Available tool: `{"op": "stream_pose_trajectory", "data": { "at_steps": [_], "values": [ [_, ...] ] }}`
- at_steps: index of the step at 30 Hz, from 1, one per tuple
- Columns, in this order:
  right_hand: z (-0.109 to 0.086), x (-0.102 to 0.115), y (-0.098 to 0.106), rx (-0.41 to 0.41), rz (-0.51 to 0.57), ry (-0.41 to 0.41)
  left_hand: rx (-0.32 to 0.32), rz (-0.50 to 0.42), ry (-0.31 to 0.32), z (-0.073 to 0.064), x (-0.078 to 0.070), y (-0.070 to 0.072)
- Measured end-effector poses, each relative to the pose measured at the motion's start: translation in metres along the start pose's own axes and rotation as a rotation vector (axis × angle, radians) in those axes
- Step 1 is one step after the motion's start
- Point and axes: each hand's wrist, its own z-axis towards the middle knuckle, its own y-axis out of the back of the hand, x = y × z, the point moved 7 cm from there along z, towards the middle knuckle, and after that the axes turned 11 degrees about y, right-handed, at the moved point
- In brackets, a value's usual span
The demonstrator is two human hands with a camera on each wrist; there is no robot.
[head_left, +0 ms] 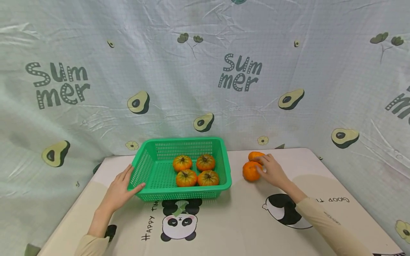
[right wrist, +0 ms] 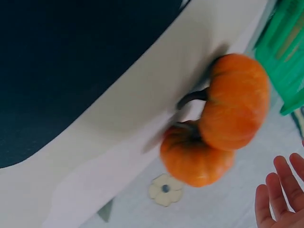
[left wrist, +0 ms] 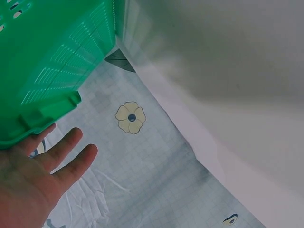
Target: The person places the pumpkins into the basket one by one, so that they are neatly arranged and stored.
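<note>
My right hand (head_left: pixel 272 172) hovers at the near pumpkin (head_left: pixel 251 172), fingers parted and loosely bent, gripping nothing. That pumpkin lies on the table (head_left: pixel 237 220) close to the far edge, between the green basket (head_left: pixel 185 191) and the far right corner, and a far pumpkin (head_left: pixel 255 155) touches it from behind. My fingers cover part of both in the head view, so I can't be sure whether a fingertip is touching either one.

The near pumpkin looks the easier to take. I'd set my thumb on one flank and my fingers on the other, round its widest part, and leave the dark stem (right wrist: pixel 192 96) alone. Because the two touch, I should ease my fingertips in between, or the far pumpkin could roll toward the far edge. A light, even squeeze and a straight lift should do; the rind may be slippery.

My left hand (head_left: pixel 117 192) is at the basket's near left corner, fingers straight, not clenched, good for steadying. Pressing hard there could tip the rim and shift the four pumpkins (head_left: pixel 187 178) sitting in its right half.
</note>
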Motion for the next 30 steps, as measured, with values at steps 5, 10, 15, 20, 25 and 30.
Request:
{"op": "stream_pose_trajectory", "data": {
  "at_steps": [5,10,15,20,25,30],
  "values": [
    [-0.002,-0.019,-0.005,0.004,-0.029,-0.032,0.0,-0.006,0.0,0.001,-0.001,0.001],
    [0.001,-0.031,-0.008,0.017,-0.08,-0.003,-0.004,-0.012,-0.003,0.001,-0.001,0.001],
    [0.004,-0.04,-0.012,0.071,-0.122,0.042,-0.004,-0.015,-0.003,0.001,0.0,0.0],
    [0.008,-0.046,-0.016,0.183,-0.142,0.06,-0.009,-0.017,-0.002,0.0,0.001,-0.001],
    [0.01,-0.052,-0.024,0.349,-0.133,0.027,-0.009,-0.017,-0.001,-0.001,0.001,-0.001],
    [0.011,-0.053,-0.033,0.474,-0.167,0.038,-0.01,-0.018,-0.001,-0.001,0.0,0.0]
  ]
}}
